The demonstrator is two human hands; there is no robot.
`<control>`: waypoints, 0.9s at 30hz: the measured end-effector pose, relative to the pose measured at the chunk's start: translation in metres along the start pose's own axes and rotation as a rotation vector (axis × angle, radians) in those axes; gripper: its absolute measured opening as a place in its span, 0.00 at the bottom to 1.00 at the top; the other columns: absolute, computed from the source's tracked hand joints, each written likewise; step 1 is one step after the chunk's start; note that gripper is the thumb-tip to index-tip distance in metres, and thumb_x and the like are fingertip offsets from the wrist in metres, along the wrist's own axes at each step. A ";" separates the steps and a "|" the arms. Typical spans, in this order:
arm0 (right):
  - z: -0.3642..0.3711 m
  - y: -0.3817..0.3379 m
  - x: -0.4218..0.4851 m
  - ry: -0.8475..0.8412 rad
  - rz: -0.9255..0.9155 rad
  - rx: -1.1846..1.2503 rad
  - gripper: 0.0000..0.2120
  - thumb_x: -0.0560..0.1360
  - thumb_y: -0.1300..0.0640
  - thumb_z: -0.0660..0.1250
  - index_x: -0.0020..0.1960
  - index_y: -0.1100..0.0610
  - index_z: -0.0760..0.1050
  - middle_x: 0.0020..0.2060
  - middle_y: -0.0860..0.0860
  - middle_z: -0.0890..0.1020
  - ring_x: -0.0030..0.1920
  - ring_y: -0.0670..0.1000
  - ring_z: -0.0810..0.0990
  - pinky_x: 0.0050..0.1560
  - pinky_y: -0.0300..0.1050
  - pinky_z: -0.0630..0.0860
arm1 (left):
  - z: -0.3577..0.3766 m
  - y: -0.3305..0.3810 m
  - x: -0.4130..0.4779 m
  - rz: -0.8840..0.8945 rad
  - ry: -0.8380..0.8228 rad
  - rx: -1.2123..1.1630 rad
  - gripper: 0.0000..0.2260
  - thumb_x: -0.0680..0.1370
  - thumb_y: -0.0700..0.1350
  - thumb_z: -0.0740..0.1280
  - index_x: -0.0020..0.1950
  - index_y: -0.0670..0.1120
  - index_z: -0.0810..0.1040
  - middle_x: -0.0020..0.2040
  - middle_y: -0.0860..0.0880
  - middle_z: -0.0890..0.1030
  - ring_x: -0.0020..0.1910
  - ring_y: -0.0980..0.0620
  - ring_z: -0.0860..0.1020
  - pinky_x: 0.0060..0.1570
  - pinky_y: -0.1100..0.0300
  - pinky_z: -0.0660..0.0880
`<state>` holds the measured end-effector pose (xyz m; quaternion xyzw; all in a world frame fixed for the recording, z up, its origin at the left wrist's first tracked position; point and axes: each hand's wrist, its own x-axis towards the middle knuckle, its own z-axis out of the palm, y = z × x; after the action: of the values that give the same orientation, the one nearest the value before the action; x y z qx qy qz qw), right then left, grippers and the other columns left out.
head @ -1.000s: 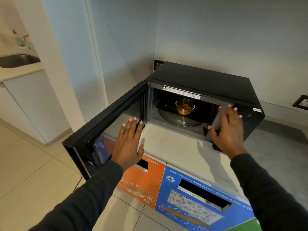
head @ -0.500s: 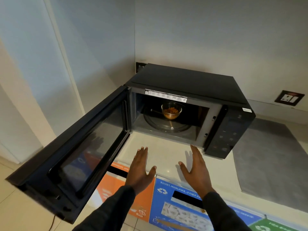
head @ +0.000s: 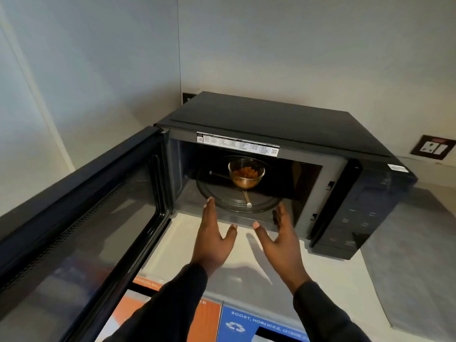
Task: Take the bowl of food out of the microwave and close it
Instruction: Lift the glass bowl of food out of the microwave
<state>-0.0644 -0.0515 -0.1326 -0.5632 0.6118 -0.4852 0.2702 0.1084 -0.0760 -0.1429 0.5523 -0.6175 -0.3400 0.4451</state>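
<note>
A black microwave (head: pixel 283 119) stands on a white counter in a corner. Its door (head: pixel 81 218) hangs swung wide to the left. Inside, a clear glass bowl (head: pixel 246 172) of orange-brown food sits on the round glass turntable (head: pixel 222 196). My left hand (head: pixel 213 235) and my right hand (head: pixel 281 236) are stretched out side by side in front of the cavity opening, palms facing each other, fingers apart, holding nothing. Their fingertips reach the lower edge of the opening, short of the bowl.
The microwave's control panel (head: pixel 357 211) is on its right side. A grey mat (head: pixel 414 255) lies on the counter to the right. A wall socket (head: pixel 433 147) sits behind it. Orange and blue recycling bin labels (head: pixel 246 324) run below the counter's front edge.
Both hands have moved forward from the counter's front edge toward the microwave opening. The view has come closer to the microwave and the door now fills the left side.
</note>
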 end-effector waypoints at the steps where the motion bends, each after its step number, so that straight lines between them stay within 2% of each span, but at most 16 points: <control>1: 0.003 -0.004 0.008 0.006 0.002 0.048 0.40 0.76 0.45 0.72 0.80 0.41 0.53 0.77 0.36 0.63 0.76 0.40 0.64 0.73 0.40 0.62 | 0.002 0.003 0.008 -0.004 0.001 -0.023 0.40 0.79 0.46 0.68 0.83 0.50 0.46 0.83 0.50 0.53 0.81 0.52 0.51 0.79 0.53 0.55; 5: 0.017 -0.008 0.045 0.016 0.077 0.152 0.43 0.77 0.48 0.72 0.82 0.47 0.49 0.81 0.49 0.59 0.80 0.49 0.60 0.77 0.47 0.60 | 0.012 0.008 0.040 -0.031 -0.036 -0.163 0.41 0.79 0.45 0.68 0.82 0.57 0.44 0.83 0.52 0.54 0.81 0.50 0.57 0.78 0.46 0.60; 6: 0.019 -0.008 0.054 0.017 0.079 0.168 0.43 0.77 0.49 0.72 0.82 0.47 0.49 0.81 0.50 0.60 0.80 0.50 0.60 0.78 0.50 0.61 | 0.015 0.008 0.048 -0.041 -0.043 -0.184 0.41 0.79 0.45 0.68 0.82 0.59 0.44 0.83 0.52 0.55 0.80 0.50 0.57 0.78 0.46 0.60; 8: 0.021 -0.011 0.069 0.019 0.073 0.174 0.42 0.77 0.50 0.71 0.82 0.48 0.49 0.81 0.50 0.61 0.79 0.50 0.62 0.78 0.53 0.64 | 0.018 0.009 0.062 -0.061 -0.043 -0.191 0.41 0.79 0.44 0.68 0.81 0.60 0.44 0.83 0.52 0.54 0.80 0.49 0.57 0.76 0.52 0.58; 10: 0.024 -0.009 0.085 0.030 0.056 0.150 0.40 0.77 0.51 0.71 0.81 0.49 0.53 0.76 0.48 0.68 0.73 0.42 0.68 0.72 0.48 0.70 | 0.022 0.009 0.077 -0.068 -0.037 -0.162 0.41 0.78 0.44 0.68 0.81 0.59 0.44 0.83 0.52 0.53 0.80 0.49 0.57 0.70 0.59 0.58; 11: 0.025 -0.008 0.092 0.031 0.049 0.149 0.37 0.77 0.51 0.71 0.80 0.49 0.56 0.69 0.43 0.74 0.65 0.33 0.72 0.65 0.40 0.74 | 0.023 0.009 0.084 -0.071 -0.037 -0.147 0.40 0.78 0.44 0.67 0.81 0.58 0.44 0.83 0.51 0.54 0.80 0.49 0.57 0.68 0.60 0.59; 12: 0.026 -0.006 0.101 0.035 0.050 0.144 0.33 0.76 0.51 0.71 0.77 0.49 0.60 0.59 0.37 0.76 0.57 0.29 0.76 0.56 0.32 0.75 | 0.026 0.008 0.092 -0.071 -0.039 -0.138 0.40 0.78 0.43 0.67 0.82 0.57 0.45 0.83 0.50 0.54 0.80 0.48 0.58 0.69 0.60 0.59; 13: 0.027 -0.006 0.107 0.041 0.059 0.141 0.28 0.75 0.51 0.71 0.72 0.47 0.65 0.52 0.35 0.76 0.51 0.31 0.79 0.50 0.31 0.74 | 0.026 0.009 0.098 -0.071 -0.042 -0.131 0.40 0.78 0.43 0.67 0.82 0.55 0.46 0.82 0.49 0.56 0.80 0.48 0.58 0.72 0.57 0.60; 14: 0.027 -0.004 0.114 0.049 0.070 0.133 0.21 0.74 0.50 0.72 0.64 0.46 0.70 0.48 0.36 0.77 0.50 0.37 0.80 0.49 0.36 0.76 | 0.026 0.010 0.104 -0.070 -0.048 -0.125 0.38 0.78 0.43 0.67 0.82 0.54 0.49 0.82 0.47 0.58 0.79 0.47 0.61 0.74 0.53 0.62; 15: 0.028 -0.002 0.120 0.055 0.078 0.128 0.14 0.73 0.49 0.71 0.56 0.44 0.73 0.46 0.39 0.79 0.50 0.43 0.82 0.50 0.43 0.78 | 0.027 0.011 0.108 -0.068 -0.049 -0.123 0.35 0.77 0.43 0.67 0.81 0.52 0.54 0.80 0.46 0.63 0.76 0.47 0.66 0.72 0.50 0.68; 16: 0.030 -0.001 0.126 0.064 0.077 0.122 0.07 0.73 0.51 0.71 0.49 0.46 0.76 0.44 0.44 0.83 0.49 0.50 0.84 0.49 0.51 0.80 | 0.030 0.010 0.114 -0.061 -0.046 -0.124 0.30 0.77 0.42 0.67 0.77 0.51 0.61 0.76 0.45 0.69 0.70 0.48 0.73 0.65 0.50 0.74; 18: 0.033 -0.003 0.135 0.059 0.068 0.128 0.01 0.73 0.55 0.70 0.44 0.52 0.80 0.41 0.55 0.86 0.46 0.56 0.85 0.49 0.56 0.81 | 0.033 0.010 0.123 -0.052 -0.033 -0.129 0.18 0.76 0.42 0.68 0.63 0.53 0.70 0.60 0.45 0.81 0.53 0.51 0.81 0.50 0.53 0.80; 20: 0.036 -0.002 0.141 0.033 0.084 0.151 0.04 0.74 0.57 0.70 0.47 0.54 0.83 0.42 0.57 0.87 0.45 0.55 0.86 0.49 0.54 0.82 | 0.038 0.008 0.133 -0.061 -0.019 -0.126 0.12 0.75 0.44 0.69 0.57 0.53 0.73 0.51 0.48 0.82 0.48 0.49 0.82 0.49 0.50 0.80; 24: 0.043 0.006 0.151 -0.014 0.134 0.206 0.11 0.73 0.57 0.71 0.55 0.54 0.83 0.46 0.55 0.88 0.48 0.55 0.86 0.48 0.49 0.82 | 0.046 0.006 0.145 -0.079 -0.005 -0.121 0.09 0.73 0.50 0.71 0.49 0.58 0.73 0.49 0.51 0.82 0.48 0.51 0.82 0.51 0.49 0.80; 27: 0.047 0.012 0.154 -0.038 0.132 0.234 0.07 0.73 0.57 0.71 0.50 0.53 0.84 0.43 0.54 0.88 0.45 0.53 0.87 0.47 0.50 0.83 | 0.050 0.005 0.149 -0.089 0.009 -0.122 0.11 0.72 0.52 0.71 0.52 0.55 0.74 0.49 0.52 0.82 0.48 0.52 0.81 0.51 0.48 0.81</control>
<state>-0.0623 -0.2128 -0.1280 -0.4955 0.5815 -0.5235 0.3772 0.0614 -0.2256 -0.1312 0.5529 -0.5683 -0.3937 0.4651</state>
